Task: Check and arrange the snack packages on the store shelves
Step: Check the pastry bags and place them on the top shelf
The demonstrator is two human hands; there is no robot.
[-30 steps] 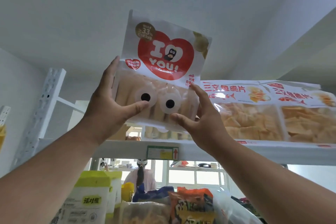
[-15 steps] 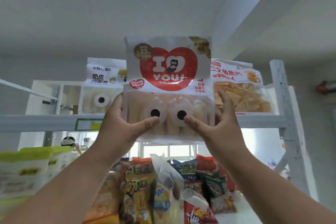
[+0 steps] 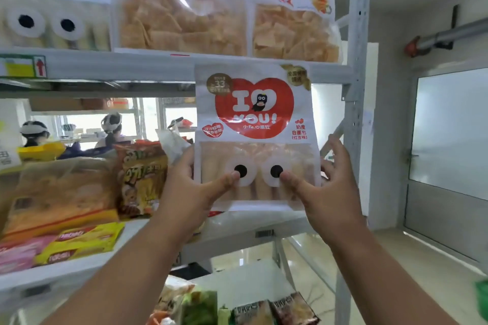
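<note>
Left hand [image 3: 195, 192] and right hand [image 3: 327, 192] pinch the bag's [image 3: 254, 137] lower corners; light, soft, crinkly, probably best gripped by its edges.

At the right of the frame stands a grey metal-framed door with a frosted pane [image 3: 449, 140]. A grey pipe [image 3: 454, 33] runs along the white wall in the upper right. At the left, behind the shelving, two people wearing white headsets [image 3: 112, 126] sit.
</note>
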